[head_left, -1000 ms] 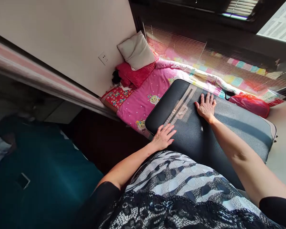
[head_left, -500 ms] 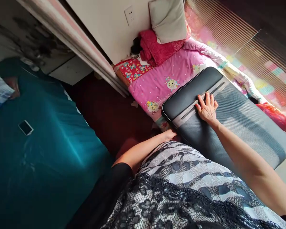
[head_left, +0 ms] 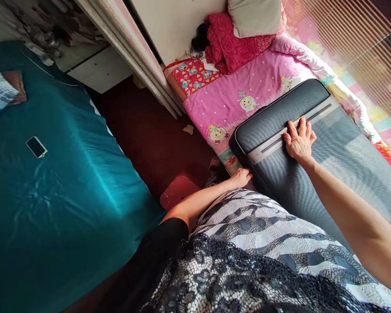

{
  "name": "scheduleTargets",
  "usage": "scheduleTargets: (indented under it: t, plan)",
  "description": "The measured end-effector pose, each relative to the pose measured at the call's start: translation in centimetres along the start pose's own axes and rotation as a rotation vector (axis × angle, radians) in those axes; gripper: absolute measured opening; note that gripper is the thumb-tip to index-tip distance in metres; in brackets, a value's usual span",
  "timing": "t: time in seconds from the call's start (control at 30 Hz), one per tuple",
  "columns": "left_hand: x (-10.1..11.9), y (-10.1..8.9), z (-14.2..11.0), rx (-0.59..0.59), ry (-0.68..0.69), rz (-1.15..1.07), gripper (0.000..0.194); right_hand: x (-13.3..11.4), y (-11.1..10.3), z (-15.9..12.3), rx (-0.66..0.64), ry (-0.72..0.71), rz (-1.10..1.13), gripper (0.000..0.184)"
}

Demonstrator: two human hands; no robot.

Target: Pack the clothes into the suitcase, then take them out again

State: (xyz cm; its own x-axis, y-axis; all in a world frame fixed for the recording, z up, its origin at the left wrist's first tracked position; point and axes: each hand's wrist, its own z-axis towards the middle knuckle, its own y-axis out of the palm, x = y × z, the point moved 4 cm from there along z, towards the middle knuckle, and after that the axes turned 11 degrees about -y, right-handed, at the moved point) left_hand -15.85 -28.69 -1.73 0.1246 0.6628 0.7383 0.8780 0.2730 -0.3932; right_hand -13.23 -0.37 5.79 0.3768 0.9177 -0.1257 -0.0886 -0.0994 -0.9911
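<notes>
A large dark grey suitcase (head_left: pixel 339 161) lies flat on a pink mattress (head_left: pixel 247 87) at the right. My right hand (head_left: pixel 299 140) rests flat on its top with the fingers spread, next to a pale strip with a dark slot. My left hand (head_left: pixel 241 177) is at the suitcase's near side edge, low down; its fingers curl against that edge and are partly hidden.
A bed with a teal sheet (head_left: pixel 52 191) fills the left, with a phone (head_left: pixel 36 146) lying on it. Dark red floor (head_left: pixel 150 134) runs between bed and mattress, with a red stool (head_left: pixel 179 191) near my legs. A red blanket (head_left: pixel 234 48) and pale pillow (head_left: pixel 257 15) lie at the wall.
My left hand has slid off the suitcase top down to its near side edge. My right hand has stayed on top. The view has swung left and down.
</notes>
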Motion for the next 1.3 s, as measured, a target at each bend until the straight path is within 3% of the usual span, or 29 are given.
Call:
scheduleTargets:
  t: [0.2, 0.4, 0.47, 0.57, 0.7, 0.77, 0.9, 1.1, 1.17, 1.3]
  plan:
    - [-0.2, -0.3, -0.3, 0.01, 0.096, 0.001, 0.028, 0.4, 0.2, 0.1, 0.01, -0.015, -0.016, 0.071]
    - [-0.2, -1.7, -1.5, 0.126, 0.238, 0.372, 0.02, 0.7, 0.5, 0.0, 0.019, -0.026, -0.05, 0.071]
    - [-0.1, -2.0, -1.7, 0.152, 0.242, 0.395, 0.021, 0.7, 0.4, 0.0, 0.015, -0.021, -0.042, 0.071]
    - [-0.2, -2.3, -1.2, 0.081, 0.157, 0.135, 0.012, 0.4, 0.2, -0.1, -0.011, -0.003, -0.034, 0.073]
    - [-1.0, -2.1, 0.1, -0.198, -0.16, -0.539, 0.006, -0.2, -0.4, -0.1, -0.027, 0.023, 0.005, 0.073]
    - [-1.0, -2.1, 0.3, -0.308, -0.279, -0.791, 0.012, -0.4, -0.7, -0.1, -0.024, 0.034, 0.04, 0.071]
    - [-0.8, -2.6, 0.1, -0.379, -0.369, -0.957, 0.024, -0.5, -0.7, -0.1, -0.03, 0.033, 0.055, 0.069]
    - [-0.2, -2.5, -0.3, -0.341, -0.394, -0.775, 0.016, 0.3, -0.1, -0.1, -0.051, 0.022, -0.053, 0.074]
    - [0.1, -2.6, -0.3, -0.269, -0.29, -0.571, 0.014, 0.4, 0.0, -0.1, -0.057, 0.018, -0.059, 0.074]
    - [1.0, -3.1, -1.0, -0.093, 0.06, -0.06, 0.021, 0.3, -0.1, -0.1, -0.052, 0.021, -0.048, 0.074]
